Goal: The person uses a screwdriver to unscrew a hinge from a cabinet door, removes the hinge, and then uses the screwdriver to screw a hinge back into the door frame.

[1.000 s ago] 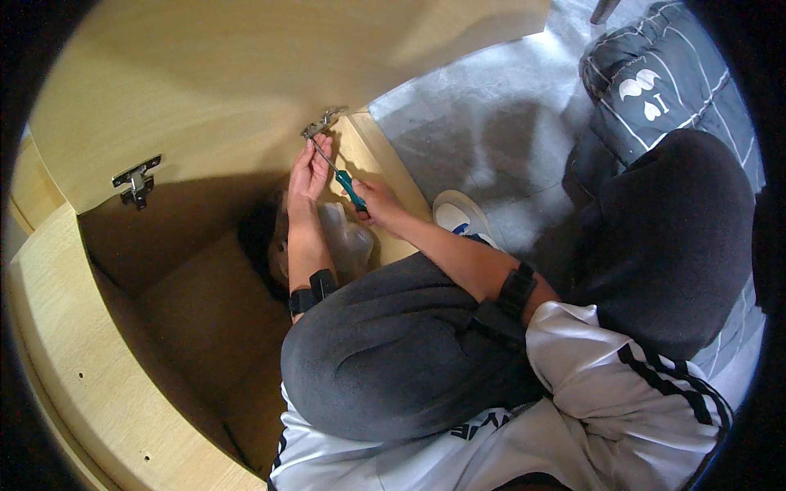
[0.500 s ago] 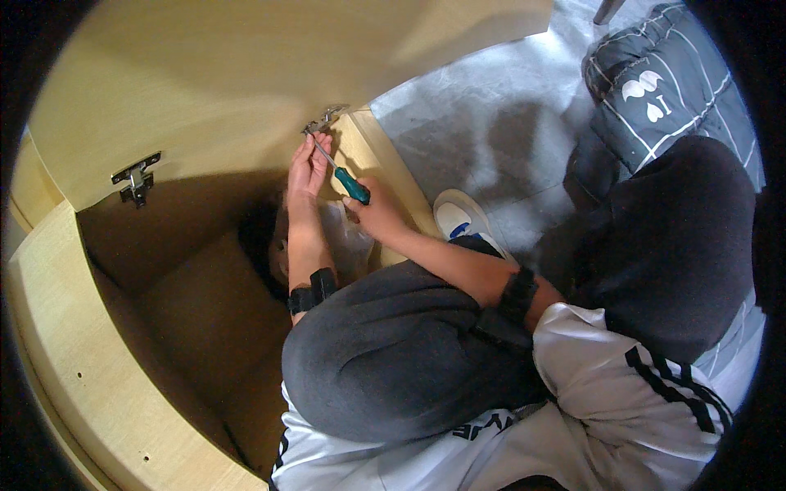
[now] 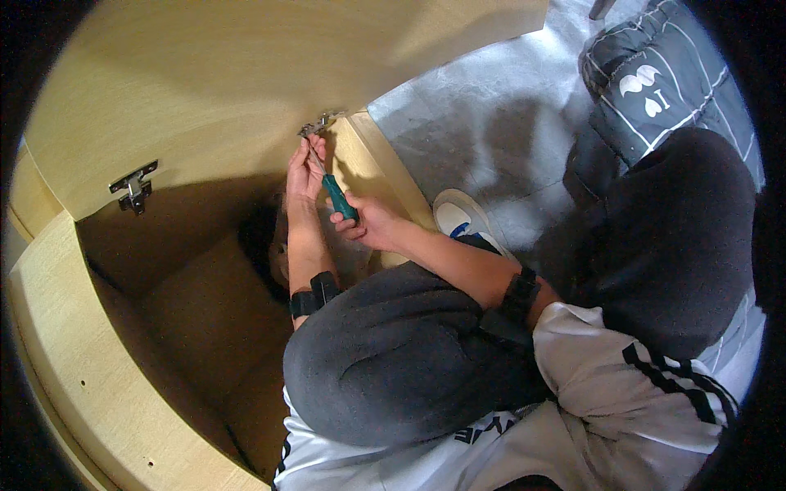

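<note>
My right hand [image 3: 372, 222] grips the lower end of a screwdriver with a green handle [image 3: 336, 196]. Its thin metal shaft slants up and left to a metal cabinet hinge [image 3: 318, 124] on the pale wooden door panel [image 3: 221, 90]. Just below that hinge, my left hand [image 3: 304, 176] has its thumb and fingers closed around the upper part of the shaft. The fingers hide most of the tip, so its contact with a screw cannot be made out. A second hinge [image 3: 133, 186] is fixed on the panel farther left, its arm hanging free.
The dark cabinet interior [image 3: 180, 303] opens below the panel, framed by a curved-looking wooden edge [image 3: 90, 352] on the left. My bent knee [image 3: 368, 360] and shoe [image 3: 458, 214] are close to the right side board. A dark checked quilted cloth [image 3: 679, 82] lies at the upper right.
My right hand has shifted slightly left and down with the screwdriver handle, and more of its fingers show. The screwdriver stands steeper. My left hand stays by the hinge.
</note>
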Demonstrator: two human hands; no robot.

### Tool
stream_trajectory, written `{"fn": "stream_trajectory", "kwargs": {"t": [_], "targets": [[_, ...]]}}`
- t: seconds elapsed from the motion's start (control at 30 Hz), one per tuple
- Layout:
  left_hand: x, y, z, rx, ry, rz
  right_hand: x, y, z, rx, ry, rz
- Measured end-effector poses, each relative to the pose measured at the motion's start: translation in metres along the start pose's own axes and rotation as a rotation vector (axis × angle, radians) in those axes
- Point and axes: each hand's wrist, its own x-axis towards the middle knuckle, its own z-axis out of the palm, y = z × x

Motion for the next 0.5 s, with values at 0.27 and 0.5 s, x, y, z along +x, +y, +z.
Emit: {"fn": "stream_trajectory", "kwargs": {"t": [0.27, 0.5], "targets": [[0.001, 0.006, -0.009, -0.034, -0.098, -0.072, 0.0, 0.005, 0.021, -0.12, 0.173, -0.067], [-0.003, 0.007, -0.005, -0.047, -0.155, -0.111, 0.015, -0.003, -0.008, 0.354, -0.155, 0.063]]}}
